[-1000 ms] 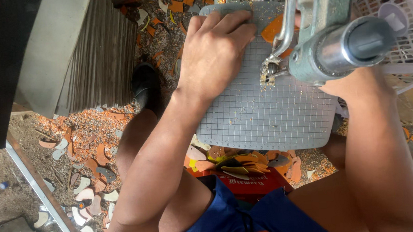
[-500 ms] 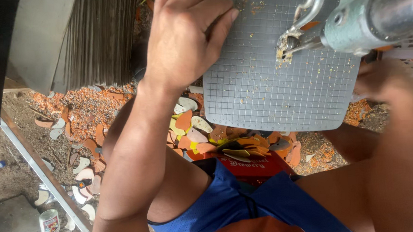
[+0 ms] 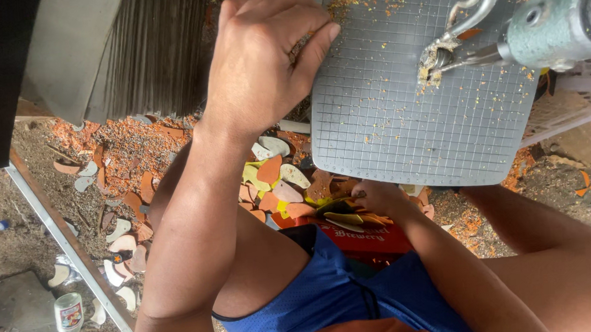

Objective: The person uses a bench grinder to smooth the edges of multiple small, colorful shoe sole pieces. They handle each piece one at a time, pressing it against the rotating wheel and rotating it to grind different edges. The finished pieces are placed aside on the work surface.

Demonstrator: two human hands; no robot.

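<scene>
- Grey gridded plate (image 3: 408, 104), the table of a cutting machine, carries orange crumbs; its left edge lies at three o'clock from the left hand (image 3: 262, 65).
- The left hand's fingers (image 3: 315, 38) are curled tight, thumb touching that edge, seemingly pinching crumbs; what they hold I cannot tell.
- The right hand (image 3: 379, 198) sits at six o'clock below the plate, fingers bent into a heap of coloured offcuts (image 3: 276, 181).
- The machine's head (image 3: 553, 20) hangs at two o'clock.

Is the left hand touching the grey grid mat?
Touching. The head view shows the left hand with its thumb tip pressed against the grey grid mat's left edge.
</scene>
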